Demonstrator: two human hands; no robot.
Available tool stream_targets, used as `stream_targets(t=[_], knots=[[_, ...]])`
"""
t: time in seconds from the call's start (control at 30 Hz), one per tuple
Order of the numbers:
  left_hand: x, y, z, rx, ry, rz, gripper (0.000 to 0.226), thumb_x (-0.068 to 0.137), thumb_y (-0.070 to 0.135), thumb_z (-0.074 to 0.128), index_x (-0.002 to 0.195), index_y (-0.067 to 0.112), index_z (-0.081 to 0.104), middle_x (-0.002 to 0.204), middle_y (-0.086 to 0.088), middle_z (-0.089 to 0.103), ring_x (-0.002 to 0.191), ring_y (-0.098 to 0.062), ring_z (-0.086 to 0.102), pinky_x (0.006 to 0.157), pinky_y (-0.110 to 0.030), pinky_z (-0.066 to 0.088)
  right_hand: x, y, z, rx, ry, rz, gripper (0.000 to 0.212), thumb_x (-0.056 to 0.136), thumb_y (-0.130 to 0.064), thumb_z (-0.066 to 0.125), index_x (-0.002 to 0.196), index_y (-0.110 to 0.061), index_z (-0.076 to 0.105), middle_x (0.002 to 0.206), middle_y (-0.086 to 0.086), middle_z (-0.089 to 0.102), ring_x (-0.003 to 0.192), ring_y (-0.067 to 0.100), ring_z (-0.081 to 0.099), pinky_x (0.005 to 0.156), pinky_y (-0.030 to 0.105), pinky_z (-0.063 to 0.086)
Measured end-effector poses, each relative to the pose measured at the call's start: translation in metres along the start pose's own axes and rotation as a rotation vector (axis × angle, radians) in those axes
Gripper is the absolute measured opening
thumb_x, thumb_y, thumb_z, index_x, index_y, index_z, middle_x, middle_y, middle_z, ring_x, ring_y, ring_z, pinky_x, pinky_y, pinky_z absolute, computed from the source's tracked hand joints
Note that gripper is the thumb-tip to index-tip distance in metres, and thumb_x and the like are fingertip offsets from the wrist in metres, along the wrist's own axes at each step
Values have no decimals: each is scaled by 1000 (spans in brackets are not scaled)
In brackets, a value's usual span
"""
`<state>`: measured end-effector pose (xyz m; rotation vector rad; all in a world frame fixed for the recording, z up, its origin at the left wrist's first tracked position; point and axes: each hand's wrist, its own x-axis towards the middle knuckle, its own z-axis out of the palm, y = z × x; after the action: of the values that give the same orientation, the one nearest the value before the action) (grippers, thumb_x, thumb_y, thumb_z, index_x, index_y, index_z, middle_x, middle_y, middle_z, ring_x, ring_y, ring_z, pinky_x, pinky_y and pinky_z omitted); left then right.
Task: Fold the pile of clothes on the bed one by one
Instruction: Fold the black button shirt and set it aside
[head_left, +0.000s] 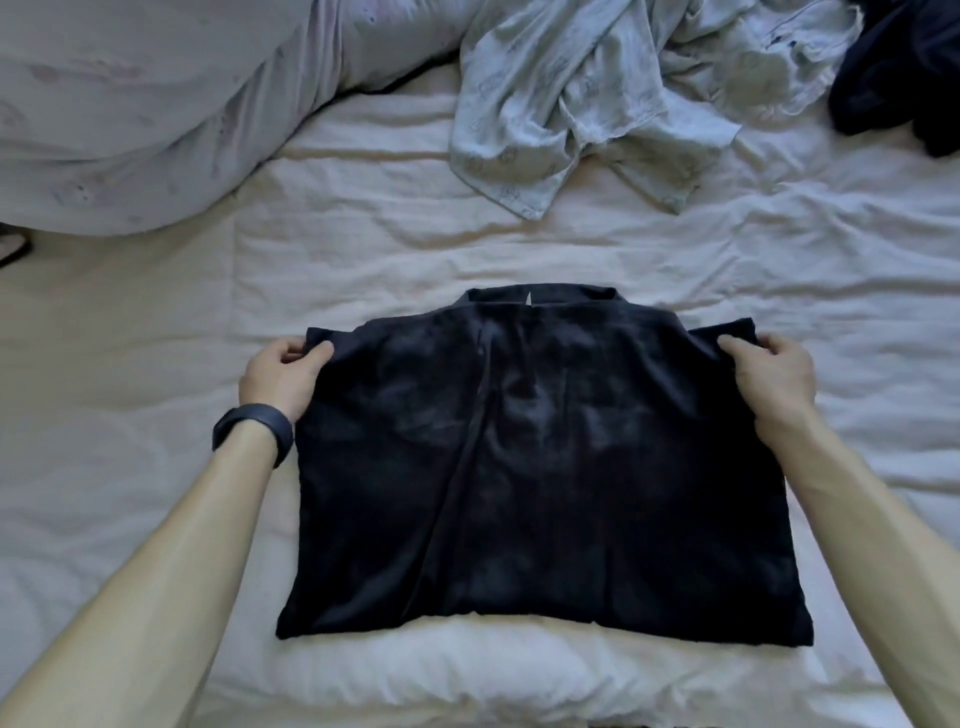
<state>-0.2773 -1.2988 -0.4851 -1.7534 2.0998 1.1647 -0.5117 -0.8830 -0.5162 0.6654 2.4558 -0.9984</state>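
A dark navy shirt (535, 467) lies flat on the white bed sheet (156, 415), collar pointing away from me, its sleeves folded in. My left hand (283, 374), with a dark band on the wrist, pinches the shirt's upper left corner. My right hand (774, 374) pinches the upper right corner. Both hands rest at the shirt's shoulders, thumbs on top of the fabric.
A crumpled pale blue patterned garment (597, 104) lies at the far middle of the bed. Another dark garment (904, 73) sits at the far right corner. A bunched grey duvet (140, 104) fills the far left.
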Motion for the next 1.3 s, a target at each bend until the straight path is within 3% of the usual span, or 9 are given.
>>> stream_targets(t=[0.2,0.3,0.43,0.63,0.77,0.9,1.0,1.17,1.3], knots=[[10,-6,-9,-339,247,9,32,96,35,63,119,13,60,111,-4,64,97,-20,61,86,-28,47,-2,-11,0,147,149,-213,25,87,-42,65,100,-21,60,95,2,64,89,23,61,87,39,48],[18,-5,-6,-302,266,42,35,97,35,63,121,11,59,111,-3,63,96,-18,60,86,-27,46,9,-24,4,115,172,-231,24,96,-36,62,109,-16,60,98,0,60,91,16,56,80,28,40],[33,0,0,-189,290,43,36,96,40,61,120,12,61,104,0,61,95,-19,58,86,-26,43,25,-31,12,33,170,-229,31,98,-35,59,119,-11,60,109,6,64,104,23,58,80,21,34],[51,7,8,-204,344,39,36,97,39,59,121,12,61,116,-4,66,104,-21,62,86,-23,41,39,-36,20,-15,160,-266,31,99,-35,58,120,-12,59,103,-2,59,110,29,60,91,32,41],[42,9,15,-125,351,52,43,97,40,56,129,11,54,130,-6,62,119,-27,57,92,-27,40,29,-31,19,-114,201,-298,45,96,-45,54,131,-16,52,126,4,62,122,30,54,102,39,38],[-20,-11,48,296,502,476,63,89,44,59,144,15,47,147,-14,46,130,-36,46,103,-46,38,-36,-1,27,-234,256,-515,56,93,-47,54,139,-15,50,149,8,46,136,32,40,110,48,30],[-91,-42,89,420,315,674,66,90,46,55,149,21,42,158,-8,34,144,-30,35,114,-53,27,-109,39,49,-362,163,-787,56,92,-40,60,140,-11,55,155,14,43,143,34,38,110,50,32],[-153,-127,103,630,71,519,61,96,52,35,155,39,27,167,-1,12,154,-25,10,118,-66,15,-173,103,60,-764,-127,-886,61,100,-49,38,158,-33,31,169,8,14,157,27,10,119,62,16],[-164,-168,57,470,335,219,64,91,51,46,151,32,36,162,-6,23,148,-32,23,115,-61,18,-180,130,16,-592,16,-516,70,94,-52,46,156,-23,31,167,11,16,155,30,12,120,58,13]])
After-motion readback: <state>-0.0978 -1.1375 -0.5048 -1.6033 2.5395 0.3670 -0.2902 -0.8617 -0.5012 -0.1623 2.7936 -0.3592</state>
